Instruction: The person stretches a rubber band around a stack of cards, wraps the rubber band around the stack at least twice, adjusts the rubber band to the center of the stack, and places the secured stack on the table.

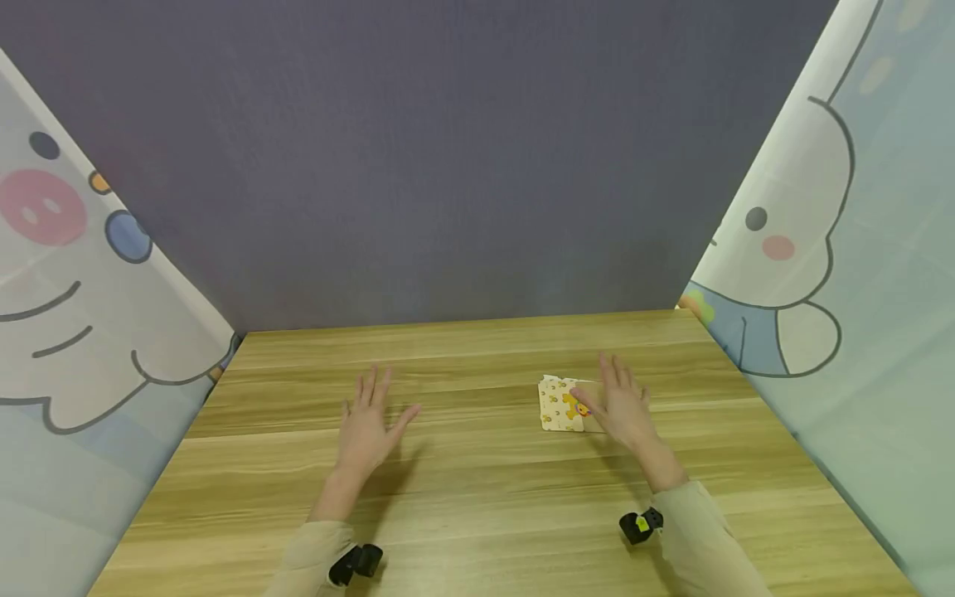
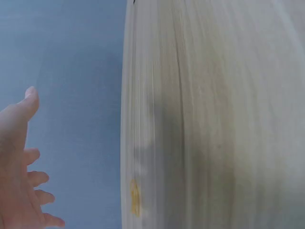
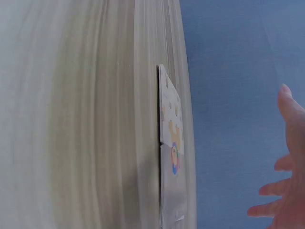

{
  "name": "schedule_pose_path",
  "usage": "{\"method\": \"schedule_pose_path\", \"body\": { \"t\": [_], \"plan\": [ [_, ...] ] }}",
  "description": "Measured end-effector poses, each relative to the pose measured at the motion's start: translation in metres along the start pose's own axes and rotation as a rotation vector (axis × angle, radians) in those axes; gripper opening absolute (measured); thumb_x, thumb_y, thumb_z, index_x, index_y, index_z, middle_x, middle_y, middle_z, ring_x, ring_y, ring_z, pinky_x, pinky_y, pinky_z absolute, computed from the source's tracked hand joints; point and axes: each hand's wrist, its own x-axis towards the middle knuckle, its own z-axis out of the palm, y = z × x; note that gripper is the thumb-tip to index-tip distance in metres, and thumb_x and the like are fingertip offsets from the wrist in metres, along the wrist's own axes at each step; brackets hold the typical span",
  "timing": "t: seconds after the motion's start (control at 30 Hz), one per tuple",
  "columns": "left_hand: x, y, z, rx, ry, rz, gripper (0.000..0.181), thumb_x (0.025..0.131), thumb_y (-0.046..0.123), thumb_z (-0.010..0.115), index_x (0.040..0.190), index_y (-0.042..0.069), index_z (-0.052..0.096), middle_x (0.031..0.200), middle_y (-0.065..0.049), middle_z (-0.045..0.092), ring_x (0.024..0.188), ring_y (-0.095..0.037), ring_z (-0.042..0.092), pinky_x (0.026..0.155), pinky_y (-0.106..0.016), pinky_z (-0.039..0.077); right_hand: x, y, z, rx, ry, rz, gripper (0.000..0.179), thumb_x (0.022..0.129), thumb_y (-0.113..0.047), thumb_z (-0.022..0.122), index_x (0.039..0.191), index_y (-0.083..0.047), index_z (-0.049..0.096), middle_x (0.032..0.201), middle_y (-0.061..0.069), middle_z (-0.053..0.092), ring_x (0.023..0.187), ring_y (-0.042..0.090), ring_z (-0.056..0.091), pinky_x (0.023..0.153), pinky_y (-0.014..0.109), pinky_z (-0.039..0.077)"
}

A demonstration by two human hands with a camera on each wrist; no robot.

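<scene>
My left hand (image 1: 369, 423) hovers flat over bare table (image 1: 477, 489), fingers spread and holding nothing, well apart from the card. The small patterned card (image 1: 561, 404) lies flat right of centre, just under my right hand (image 1: 622, 406), whose fingers are also straight and apart. It's cream with yellow-orange prints, its long side running away from me.

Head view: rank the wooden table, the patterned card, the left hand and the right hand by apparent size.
1. Wooden table, by far.
2. Left hand and right hand: look alike, unranked.
3. Patterned card, smallest, though partly hidden under the right hand.
</scene>
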Motion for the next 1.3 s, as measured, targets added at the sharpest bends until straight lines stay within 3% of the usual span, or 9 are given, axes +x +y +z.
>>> {"method": "schedule_pose_path", "body": {
  "t": [0.13, 0.27, 0.43, 0.67, 0.83, 1.03, 1.3],
  "plan": [
    [-0.005, -0.003, -0.001, -0.114, 0.075, -0.018, 0.073, 0.086, 0.045, 0.052, 0.140, 0.005, 0.023, 0.141, -0.024, 0.019, 0.126, -0.045, 0.017, 0.092, -0.064, 0.022, -0.002, 0.003, 0.001, 0.083, 0.070, -0.014, 0.079, 0.089, -0.045, 0.047, 0.137, 0.008, 0.014, 0.136, 0.034, 0.018, 0.120, 0.052, 0.021, 0.089, 0.069, 0.019],
    [-0.009, -0.008, -0.001, -0.258, 0.127, -0.077, 0.069, 0.087, 0.037, 0.055, 0.137, -0.002, 0.026, 0.139, -0.026, 0.023, 0.123, -0.045, 0.024, 0.092, -0.057, 0.031, -0.005, 0.008, 0.003, 0.210, 0.104, 0.000, 0.072, 0.091, -0.034, 0.050, 0.133, 0.015, 0.016, 0.132, 0.038, 0.022, 0.117, 0.054, 0.024, 0.092, 0.062, 0.026],
    [-0.014, -0.017, 0.000, -0.410, 0.195, -0.135, 0.063, 0.088, 0.030, 0.056, 0.133, -0.006, 0.031, 0.136, -0.025, 0.031, 0.122, -0.042, 0.029, 0.098, -0.052, 0.028, -0.007, 0.013, 0.006, 0.343, 0.117, 0.061, 0.069, 0.091, -0.028, 0.051, 0.131, 0.018, 0.017, 0.127, 0.040, 0.026, 0.112, 0.055, 0.031, 0.090, 0.060, 0.031],
    [-0.017, -0.030, 0.000, -0.544, 0.249, -0.217, 0.056, 0.085, 0.017, 0.061, 0.126, -0.012, 0.037, 0.127, -0.030, 0.039, 0.109, -0.048, 0.042, 0.083, -0.053, 0.042, -0.008, 0.022, 0.006, 0.461, 0.063, 0.215, 0.073, 0.089, -0.031, 0.053, 0.132, 0.016, 0.018, 0.127, 0.038, 0.030, 0.110, 0.052, 0.036, 0.089, 0.055, 0.037],
    [-0.017, -0.034, -0.001, -0.598, 0.224, -0.298, 0.055, 0.083, 0.013, 0.063, 0.124, -0.015, 0.038, 0.118, -0.032, 0.047, 0.098, -0.044, 0.052, 0.076, -0.040, 0.050, -0.008, 0.027, 0.006, 0.514, 0.000, 0.327, 0.076, 0.088, -0.033, 0.056, 0.134, 0.013, 0.016, 0.129, 0.036, 0.028, 0.112, 0.049, 0.036, 0.091, 0.051, 0.037],
    [-0.014, -0.039, 0.004, -0.600, 0.229, -0.369, 0.049, 0.081, 0.009, 0.065, 0.116, -0.017, 0.045, 0.103, -0.030, 0.055, 0.088, -0.041, 0.057, 0.067, -0.025, 0.052, -0.006, 0.031, 0.009, 0.556, -0.026, 0.396, 0.080, 0.084, -0.029, 0.062, 0.134, 0.012, 0.015, 0.128, 0.036, 0.028, 0.113, 0.047, 0.035, 0.092, 0.050, 0.036],
    [-0.005, -0.046, 0.016, -0.546, 0.262, -0.466, 0.038, 0.075, 0.009, 0.071, 0.104, -0.013, 0.058, 0.086, -0.024, 0.061, 0.074, -0.032, 0.058, 0.051, -0.010, 0.041, -0.003, 0.033, 0.013, 0.522, -0.053, 0.480, 0.080, 0.080, -0.023, 0.066, 0.132, 0.014, 0.018, 0.124, 0.038, 0.033, 0.114, 0.047, 0.034, 0.092, 0.052, 0.035]
  ]
}}
